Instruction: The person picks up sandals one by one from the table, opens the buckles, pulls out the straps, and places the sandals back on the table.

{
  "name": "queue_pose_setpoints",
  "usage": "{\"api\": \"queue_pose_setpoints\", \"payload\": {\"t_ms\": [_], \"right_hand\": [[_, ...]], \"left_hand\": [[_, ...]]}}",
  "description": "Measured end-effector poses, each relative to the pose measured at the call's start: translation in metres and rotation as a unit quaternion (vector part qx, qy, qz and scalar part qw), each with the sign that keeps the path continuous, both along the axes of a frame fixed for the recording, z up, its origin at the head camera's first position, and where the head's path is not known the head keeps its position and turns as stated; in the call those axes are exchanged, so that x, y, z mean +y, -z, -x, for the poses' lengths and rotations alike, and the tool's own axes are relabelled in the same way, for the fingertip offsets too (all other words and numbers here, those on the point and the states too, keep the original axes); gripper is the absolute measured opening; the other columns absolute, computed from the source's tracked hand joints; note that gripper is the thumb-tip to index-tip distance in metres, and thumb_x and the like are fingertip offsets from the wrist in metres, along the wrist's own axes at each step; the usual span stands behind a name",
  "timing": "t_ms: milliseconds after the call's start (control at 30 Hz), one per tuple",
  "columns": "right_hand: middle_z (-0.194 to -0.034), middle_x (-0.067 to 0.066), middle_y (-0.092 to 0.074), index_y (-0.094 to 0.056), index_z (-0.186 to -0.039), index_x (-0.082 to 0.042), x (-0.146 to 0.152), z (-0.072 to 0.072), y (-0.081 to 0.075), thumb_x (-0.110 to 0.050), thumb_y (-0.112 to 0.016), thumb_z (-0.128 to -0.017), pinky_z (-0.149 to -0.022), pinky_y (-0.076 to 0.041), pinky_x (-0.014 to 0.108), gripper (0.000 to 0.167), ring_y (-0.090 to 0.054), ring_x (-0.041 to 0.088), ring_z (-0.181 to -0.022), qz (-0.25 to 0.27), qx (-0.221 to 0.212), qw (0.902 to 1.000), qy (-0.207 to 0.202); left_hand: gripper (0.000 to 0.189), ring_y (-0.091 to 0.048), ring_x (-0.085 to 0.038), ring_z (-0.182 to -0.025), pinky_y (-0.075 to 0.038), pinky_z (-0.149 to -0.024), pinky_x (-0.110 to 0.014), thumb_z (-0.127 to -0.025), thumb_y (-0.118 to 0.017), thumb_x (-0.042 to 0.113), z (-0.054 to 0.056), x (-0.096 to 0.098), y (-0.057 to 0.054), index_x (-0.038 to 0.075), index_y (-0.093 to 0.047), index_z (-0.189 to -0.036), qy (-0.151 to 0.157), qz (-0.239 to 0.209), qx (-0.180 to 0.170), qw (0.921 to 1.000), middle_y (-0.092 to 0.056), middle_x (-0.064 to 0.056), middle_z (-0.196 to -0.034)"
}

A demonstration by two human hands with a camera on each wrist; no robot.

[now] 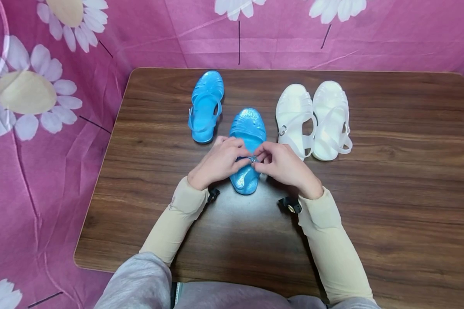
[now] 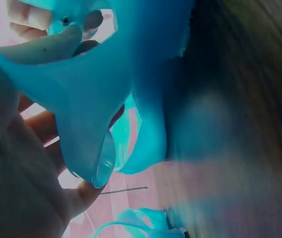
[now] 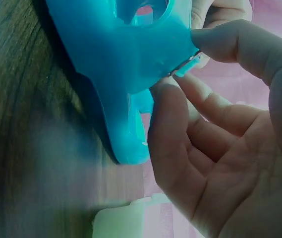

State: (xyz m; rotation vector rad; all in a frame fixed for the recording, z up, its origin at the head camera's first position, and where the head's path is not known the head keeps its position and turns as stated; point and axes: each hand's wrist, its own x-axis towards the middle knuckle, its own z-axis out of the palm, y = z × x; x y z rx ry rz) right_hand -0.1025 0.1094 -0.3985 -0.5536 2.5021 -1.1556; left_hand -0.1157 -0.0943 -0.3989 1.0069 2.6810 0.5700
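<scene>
A shiny blue jelly sandal (image 1: 248, 124) lies on the table between my hands, toe pointing away. My left hand (image 1: 220, 161) pinches its strap from the left; in the left wrist view, a small hole shows near the end of the blue strap (image 2: 88, 89). From the right, my right hand (image 1: 284, 165) pinches the strap at a small metal buckle (image 3: 183, 64), thumb on one side and fingers on the other. The fingertips of both hands meet over the sandal and partly hide the buckle. The sandal's sole rests on the tabletop.
Beyond my left hand lies the other blue sandal (image 1: 208, 88), its strap looped at the heel. Two white sandals, one on the left (image 1: 294, 101) and one on the right (image 1: 330, 98), stand side by side past my right hand. Pink flowered cloth (image 1: 154, 38) hangs behind the wooden table (image 1: 402, 180).
</scene>
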Motion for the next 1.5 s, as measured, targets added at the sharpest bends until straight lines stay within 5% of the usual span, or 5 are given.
{"api": "queue_pose_setpoints", "payload": {"t_ms": [167,633,1133,1500], "right_hand": [[-0.082,0.004,-0.07,-0.068,-0.096,-0.008,0.0017,-0.0008,-0.0019,-0.02,-0.069,-0.087,-0.068,-0.052,0.03,0.016,-0.063,0.013,-0.072,0.005,0.007,0.9999,0.008],[-0.079,0.005,-0.069,-0.066,-0.094,-0.008,0.0046,-0.0021,-0.0046,-0.013,-0.062,-0.091,-0.062,-0.053,0.028,0.007,-0.064,0.016,-0.061,0.018,-0.011,0.9996,0.02],[-0.08,0.008,-0.069,-0.068,-0.095,-0.008,0.0094,0.0009,-0.0024,-0.021,-0.062,-0.094,-0.065,-0.054,0.03,0.014,-0.067,0.019,-0.063,-0.009,-0.047,0.9985,-0.028],[-0.07,0.0,-0.064,-0.068,-0.085,-0.009,0.0054,0.001,0.0038,-0.016,-0.062,-0.087,-0.062,-0.049,0.027,0.01,-0.057,0.011,-0.059,-0.021,0.029,0.9992,-0.016]], "left_hand": [[0.023,-0.053,-0.015,-0.089,-0.038,-0.088,-0.039,-0.095,-0.062,0.031,0.0024,-0.0047,0.0024,0.021,-0.074,-0.11,0.006,-0.015,0.03,0.9994,-0.061,0.004,-0.09],[0.024,-0.054,-0.015,-0.094,-0.041,-0.084,-0.036,-0.095,-0.061,0.031,0.0044,-0.0064,0.0037,0.021,-0.073,-0.113,0.006,-0.024,0.001,0.9997,-0.065,0.004,-0.095],[0.024,-0.055,-0.015,-0.097,-0.042,-0.084,-0.035,-0.095,-0.061,0.03,0.0056,-0.006,0.0044,0.019,-0.073,-0.113,0.001,-0.019,-0.012,0.9998,-0.068,0.003,-0.101],[0.024,-0.056,-0.016,-0.097,-0.044,-0.086,-0.036,-0.096,-0.06,0.029,0.0048,-0.0046,0.0052,0.017,-0.072,-0.113,0.012,-0.031,-0.005,0.9994,-0.067,0.002,-0.101]]}}
